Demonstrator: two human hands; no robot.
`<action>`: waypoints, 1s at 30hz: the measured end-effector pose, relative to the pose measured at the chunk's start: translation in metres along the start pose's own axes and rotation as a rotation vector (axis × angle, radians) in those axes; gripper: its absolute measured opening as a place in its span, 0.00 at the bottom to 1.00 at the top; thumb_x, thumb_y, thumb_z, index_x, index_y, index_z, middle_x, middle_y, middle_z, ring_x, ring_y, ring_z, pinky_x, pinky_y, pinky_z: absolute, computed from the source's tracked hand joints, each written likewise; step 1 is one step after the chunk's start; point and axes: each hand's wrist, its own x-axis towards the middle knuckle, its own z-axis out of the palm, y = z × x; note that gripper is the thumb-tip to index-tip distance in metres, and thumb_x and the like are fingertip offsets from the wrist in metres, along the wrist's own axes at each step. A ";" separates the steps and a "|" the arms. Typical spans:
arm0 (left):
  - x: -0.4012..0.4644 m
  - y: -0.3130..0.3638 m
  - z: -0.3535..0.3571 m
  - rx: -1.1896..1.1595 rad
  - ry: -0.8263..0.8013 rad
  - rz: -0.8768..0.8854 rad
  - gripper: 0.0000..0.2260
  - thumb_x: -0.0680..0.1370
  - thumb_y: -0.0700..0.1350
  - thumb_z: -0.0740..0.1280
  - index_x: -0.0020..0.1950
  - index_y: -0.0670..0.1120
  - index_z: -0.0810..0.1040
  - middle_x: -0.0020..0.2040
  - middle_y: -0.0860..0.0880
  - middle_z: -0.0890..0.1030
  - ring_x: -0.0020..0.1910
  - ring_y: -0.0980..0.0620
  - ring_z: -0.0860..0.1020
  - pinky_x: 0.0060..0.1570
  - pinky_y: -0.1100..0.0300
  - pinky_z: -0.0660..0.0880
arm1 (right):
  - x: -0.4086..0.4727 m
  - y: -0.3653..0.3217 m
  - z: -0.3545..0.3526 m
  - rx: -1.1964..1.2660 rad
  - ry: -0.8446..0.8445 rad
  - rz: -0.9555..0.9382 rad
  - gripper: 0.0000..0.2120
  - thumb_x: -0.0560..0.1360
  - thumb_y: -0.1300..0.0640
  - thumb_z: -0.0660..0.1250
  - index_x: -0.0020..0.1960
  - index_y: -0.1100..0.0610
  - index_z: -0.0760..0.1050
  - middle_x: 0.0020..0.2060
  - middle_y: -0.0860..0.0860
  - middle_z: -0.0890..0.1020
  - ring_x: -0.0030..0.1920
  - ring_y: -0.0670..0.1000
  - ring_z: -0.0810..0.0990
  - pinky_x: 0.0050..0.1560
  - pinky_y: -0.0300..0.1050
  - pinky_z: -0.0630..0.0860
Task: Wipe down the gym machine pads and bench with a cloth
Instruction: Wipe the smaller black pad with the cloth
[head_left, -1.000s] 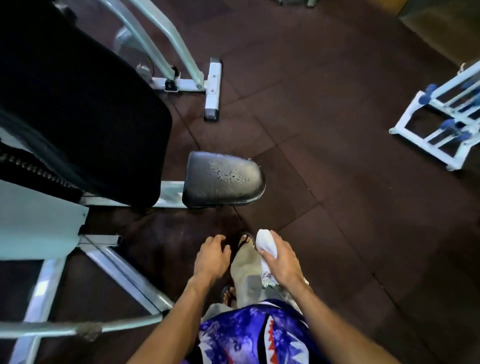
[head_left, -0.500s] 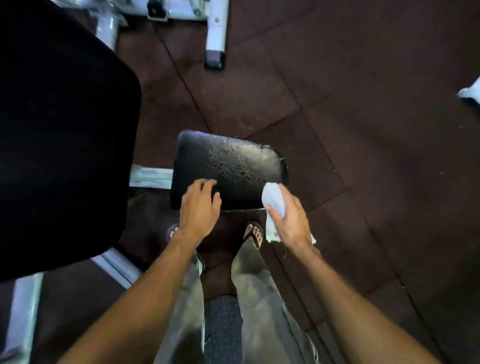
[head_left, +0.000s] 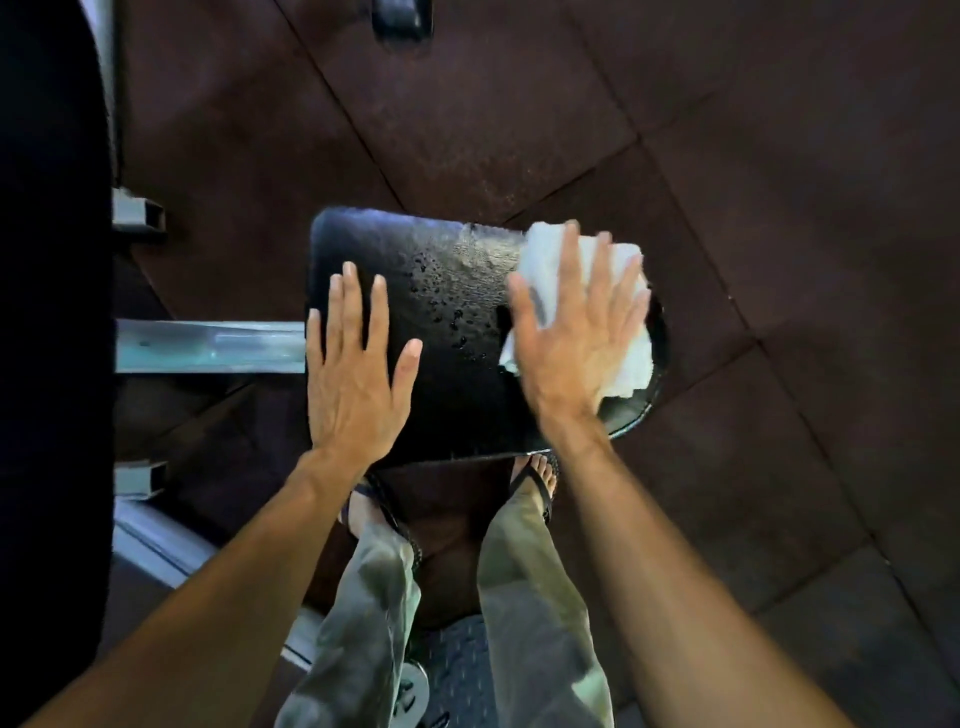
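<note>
A black seat pad (head_left: 447, 291) of the gym machine lies below me, with water drops across its middle. My right hand (head_left: 576, 343) lies flat, fingers spread, pressing a white cloth (head_left: 623, 358) onto the pad's right end. My left hand (head_left: 358, 369) rests flat and bare on the pad's left part. A large black back pad (head_left: 47, 312) fills the left edge of the view.
A pale metal beam (head_left: 208, 347) joins the seat pad to the machine frame on the left. More frame tubes (head_left: 156, 545) run low at the left. The floor is dark rubber tiles (head_left: 779, 208). My feet in sandals (head_left: 540, 478) stand just under the pad's near edge.
I have leaned in over the seat pad. My right hand has spread the cloth flat on the pad's right end, and my left hand has come down flat on its left part.
</note>
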 end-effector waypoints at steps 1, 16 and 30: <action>0.000 -0.001 0.003 0.016 0.016 -0.005 0.28 0.84 0.58 0.47 0.81 0.46 0.49 0.82 0.43 0.47 0.82 0.45 0.47 0.80 0.45 0.49 | -0.012 -0.008 0.004 -0.014 -0.009 -0.084 0.30 0.80 0.34 0.55 0.77 0.48 0.64 0.76 0.56 0.66 0.77 0.65 0.60 0.76 0.63 0.56; 0.000 -0.001 0.004 0.037 0.016 -0.011 0.27 0.84 0.57 0.44 0.82 0.48 0.47 0.82 0.45 0.46 0.82 0.48 0.46 0.80 0.47 0.48 | 0.028 -0.013 0.012 -0.122 -0.006 0.077 0.29 0.80 0.36 0.56 0.77 0.48 0.63 0.76 0.56 0.67 0.76 0.66 0.62 0.73 0.68 0.61; 0.000 0.000 0.003 0.019 -0.005 -0.014 0.29 0.84 0.59 0.44 0.82 0.47 0.46 0.82 0.45 0.45 0.82 0.47 0.45 0.80 0.45 0.48 | -0.008 0.039 -0.022 -0.209 -0.174 -0.101 0.31 0.80 0.36 0.54 0.79 0.46 0.57 0.78 0.54 0.62 0.78 0.62 0.58 0.75 0.65 0.58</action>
